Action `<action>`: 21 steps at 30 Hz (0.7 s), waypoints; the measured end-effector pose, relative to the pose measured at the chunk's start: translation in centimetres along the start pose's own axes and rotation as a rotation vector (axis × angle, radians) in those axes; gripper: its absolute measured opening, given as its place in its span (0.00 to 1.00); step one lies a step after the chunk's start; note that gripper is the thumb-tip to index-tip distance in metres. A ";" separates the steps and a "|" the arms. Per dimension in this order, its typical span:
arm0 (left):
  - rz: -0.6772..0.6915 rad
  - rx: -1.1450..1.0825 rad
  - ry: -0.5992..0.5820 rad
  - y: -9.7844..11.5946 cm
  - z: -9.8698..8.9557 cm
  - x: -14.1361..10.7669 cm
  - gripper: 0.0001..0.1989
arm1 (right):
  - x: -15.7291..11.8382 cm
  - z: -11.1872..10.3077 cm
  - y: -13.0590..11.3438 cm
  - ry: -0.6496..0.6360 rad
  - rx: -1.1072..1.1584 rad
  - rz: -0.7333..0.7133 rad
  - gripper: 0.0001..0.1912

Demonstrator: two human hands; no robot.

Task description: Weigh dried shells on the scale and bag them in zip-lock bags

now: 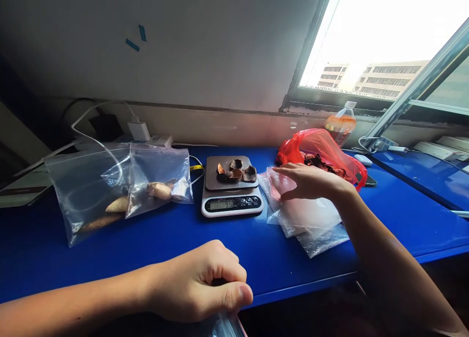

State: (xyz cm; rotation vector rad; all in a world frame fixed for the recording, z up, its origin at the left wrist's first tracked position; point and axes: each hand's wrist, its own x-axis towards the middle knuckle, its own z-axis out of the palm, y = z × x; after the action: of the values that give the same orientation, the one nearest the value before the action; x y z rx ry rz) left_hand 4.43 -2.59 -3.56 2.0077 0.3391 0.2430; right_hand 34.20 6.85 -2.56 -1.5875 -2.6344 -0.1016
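My left hand is closed at the table's front edge, thumb against the curled fingers. It grips a clear plastic bag, mostly hidden below the hand. My right hand is open, its fingers stretched out to the left over a stack of clear plastic bags; whether it touches them I cannot tell. Just behind it lies an open red plastic bag with dark brown dried peel-like pieces inside. Left of my right hand, a white kitchen scale bears several curled brown dried pieces on its plate.
Two clear zip bags with pale dried pieces lie left of the scale. A drink bottle stands by the window behind the red bag. A white charger and cables run along the wall. The blue table ends at a front edge.
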 end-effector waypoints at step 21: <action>0.021 0.027 0.027 -0.2 0.2 -0.1 0.31 | 0.1 0.9 10.1 0.343 0.142 0.461 0.08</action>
State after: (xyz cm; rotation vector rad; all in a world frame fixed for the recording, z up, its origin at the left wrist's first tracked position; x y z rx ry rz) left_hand 4.41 -2.69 -3.81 2.0370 0.3405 0.2806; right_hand 43.09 11.79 -3.15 -1.8805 -1.9326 -0.1421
